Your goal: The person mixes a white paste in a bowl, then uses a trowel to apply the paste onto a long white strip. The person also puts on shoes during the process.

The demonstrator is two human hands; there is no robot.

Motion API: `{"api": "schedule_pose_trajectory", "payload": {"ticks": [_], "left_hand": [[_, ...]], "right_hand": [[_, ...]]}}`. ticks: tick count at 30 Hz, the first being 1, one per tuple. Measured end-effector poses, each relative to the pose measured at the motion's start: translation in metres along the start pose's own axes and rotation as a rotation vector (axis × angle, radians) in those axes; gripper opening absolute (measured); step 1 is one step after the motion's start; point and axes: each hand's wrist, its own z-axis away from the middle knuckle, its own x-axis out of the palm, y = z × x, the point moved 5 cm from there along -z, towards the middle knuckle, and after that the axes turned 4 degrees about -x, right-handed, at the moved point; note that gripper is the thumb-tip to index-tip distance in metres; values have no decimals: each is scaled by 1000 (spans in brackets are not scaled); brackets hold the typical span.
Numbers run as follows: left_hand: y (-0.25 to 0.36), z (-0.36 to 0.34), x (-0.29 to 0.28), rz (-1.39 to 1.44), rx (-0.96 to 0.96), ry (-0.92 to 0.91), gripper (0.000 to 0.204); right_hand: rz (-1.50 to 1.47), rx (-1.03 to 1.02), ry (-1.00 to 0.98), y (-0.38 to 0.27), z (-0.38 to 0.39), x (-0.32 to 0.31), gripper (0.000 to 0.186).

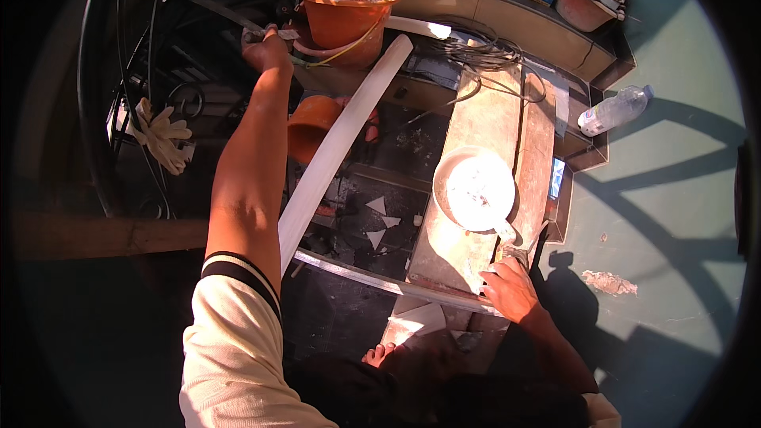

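Note:
My left hand (266,51) is raised at the upper left, closed on a long flat metal tool (214,6) beside stacked orange buckets (342,12). My right hand (509,292) is low at the right, fingers curled on something I cannot make out, just below a white handled pan (478,189) of pale material. The pan rests on wooden planks (468,111). A long metal straightedge (372,277) crosses near my right hand. A long white strip (345,147) slopes between my arms, partly over another orange bucket (309,128).
Black iron railing (119,47) with pale gloves (162,135) stands left. Tiled steps (511,12) hold coiled cables (483,51), a plastic bottle (615,111) and a tub (583,8) with a cloth. White shards (376,238) lie on dark tiles. My bare toes (379,354) show below.

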Motion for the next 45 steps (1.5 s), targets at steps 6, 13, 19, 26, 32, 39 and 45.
{"api": "schedule_pose_trajectory", "payload": {"ticks": [6,13,19,26,32,39,45], "left_hand": [[-10,17,38,220,-230,36,73],[-44,15,50,4,-266,-155,65],[-65,-16,41,56,-486,-521,68],[-32,66,-6,-23,-282,-600,60],[-17,165,-64,-152,-99,-639,52],[-55,187,-91,-287,-212,-758,29],[-40,45,-64,-506,154,-371,38]], "right_hand": [[7,47,-18,12,-4,-6,31],[24,50,-57,11,-10,-2,31],[55,23,-113,12,-14,7,33],[-67,-20,40,21,-8,-2,23],[-157,27,241,35,-4,-18,16],[-181,91,130,8,-9,-9,15],[-269,66,121,2,-9,-8,16]]}}
